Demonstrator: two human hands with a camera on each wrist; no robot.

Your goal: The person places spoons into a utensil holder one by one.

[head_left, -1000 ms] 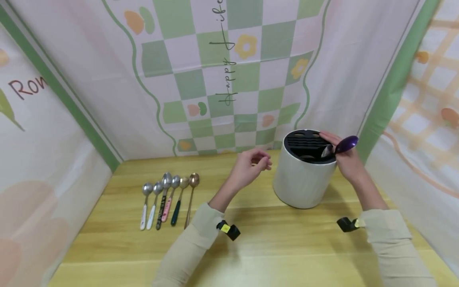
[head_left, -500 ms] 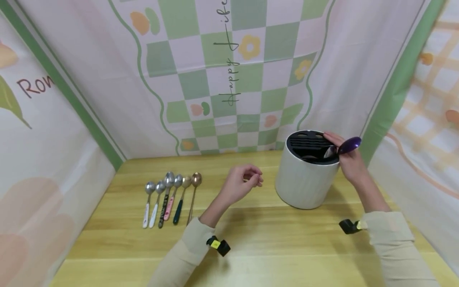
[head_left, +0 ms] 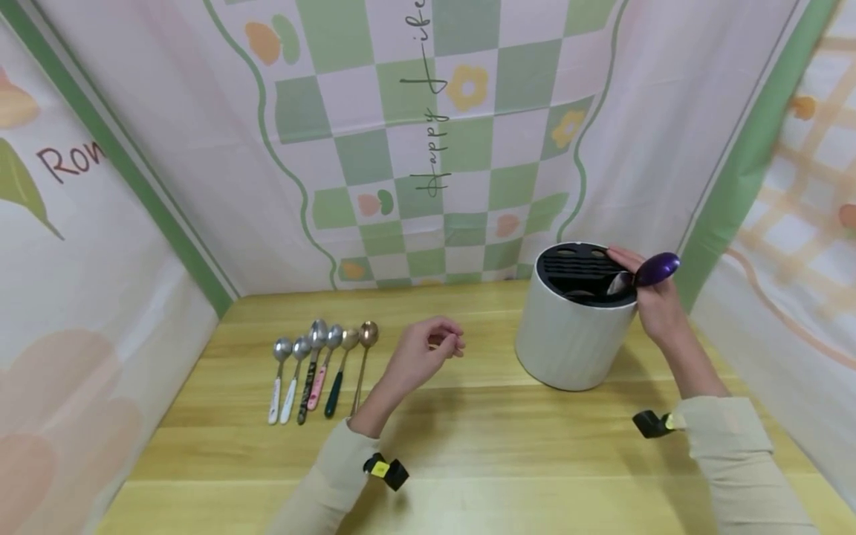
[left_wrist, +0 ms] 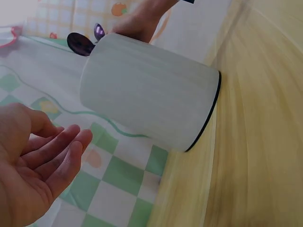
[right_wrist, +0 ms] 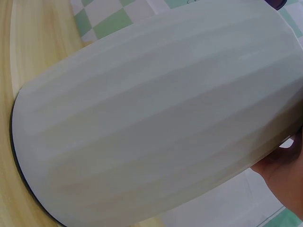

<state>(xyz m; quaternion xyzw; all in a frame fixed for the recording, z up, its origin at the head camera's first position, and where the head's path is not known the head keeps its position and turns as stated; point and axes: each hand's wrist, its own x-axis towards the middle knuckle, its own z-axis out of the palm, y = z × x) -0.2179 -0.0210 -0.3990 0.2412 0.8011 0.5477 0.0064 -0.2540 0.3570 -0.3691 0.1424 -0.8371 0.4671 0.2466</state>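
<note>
My left hand (head_left: 423, 353) hovers over the table between a row of spoons and a utensil holder, fingers loosely curled around nothing. The holder (head_left: 568, 345) is a white cylinder with a slotted black top. Against its right side, near the rim, rests my right hand (head_left: 658, 308), fingers extended along it; part of the hand is hidden behind the holder. A purple spoon (head_left: 657, 269) sticks out of the top, bowl up and leaning right. Beside it shows a silvery spoon bowl (head_left: 620, 282). In the left wrist view, the holder's wall (left_wrist: 147, 90) lies beyond my left hand (left_wrist: 38, 161).
Several spoons lie side by side at the left, bowls away from me: white-handled (head_left: 275, 401), black-patterned (head_left: 307, 390), pink-handled (head_left: 317, 388), green-handled (head_left: 334, 394) and copper-coloured (head_left: 364, 364). The wooden table (head_left: 501, 461) meets a patterned cloth (head_left: 468, 186) behind.
My left hand has drawn away from the holder, leftward and a little toward me, still holding nothing. The right hand has kept its place at the holder's side.
</note>
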